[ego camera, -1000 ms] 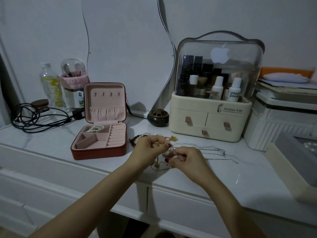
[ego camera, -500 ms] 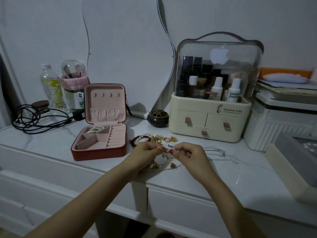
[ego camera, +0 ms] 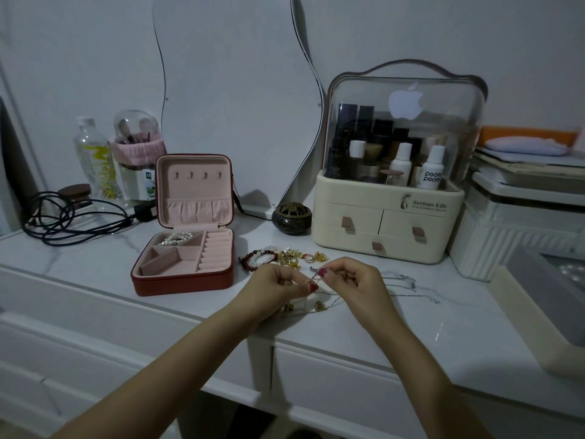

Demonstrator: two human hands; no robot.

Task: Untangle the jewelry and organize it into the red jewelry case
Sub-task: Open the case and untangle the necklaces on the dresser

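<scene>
Jewelry chain (ego camera: 318, 275), near the worktop's front edge beside the red jewelry case (ego camera: 183, 274), is pinched between left hand (ego camera: 278, 288) and right hand (ego camera: 354, 280); tease loops apart gently, never yanking the knot tight.

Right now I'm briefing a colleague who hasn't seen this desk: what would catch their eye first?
Probably the two hands at centre, the left hand and right hand pinching a thin chain between them. Next, the open red jewelry case to their left, pearls in a back compartment, and the clear-lidded cosmetics organizer behind.
</scene>
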